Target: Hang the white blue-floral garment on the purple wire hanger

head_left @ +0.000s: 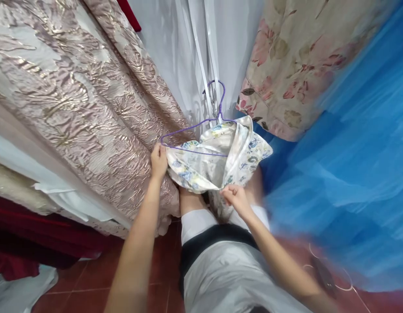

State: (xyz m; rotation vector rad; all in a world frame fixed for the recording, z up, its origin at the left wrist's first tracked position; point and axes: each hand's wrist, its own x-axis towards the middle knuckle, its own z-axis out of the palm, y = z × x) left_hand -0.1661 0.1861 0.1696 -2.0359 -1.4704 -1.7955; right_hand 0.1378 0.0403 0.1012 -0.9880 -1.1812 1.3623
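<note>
A white garment (185,174) with blue and yellow flowers hangs partly on a purple hanger (188,127), its neck opening facing up. At the hanger's left end, my left hand (159,161) is closed on the garment's edge; its fingertips touch the hanger's corner. My right hand (236,199) pinches the front of the neck opening, where the two edges meet. The garment's right shoulder covers the hanger's right arm. Below, the garment's lower part drops between my legs and is mostly hidden.
White straps (201,56) hang down by the hanger's hook, before a pale white cloth (165,39). A pink-gold brocade gown (100,113) crowds the left. On the right hang a beige floral dress (286,74) and blue tulle (345,174). Red tiles (90,278) cover the floor.
</note>
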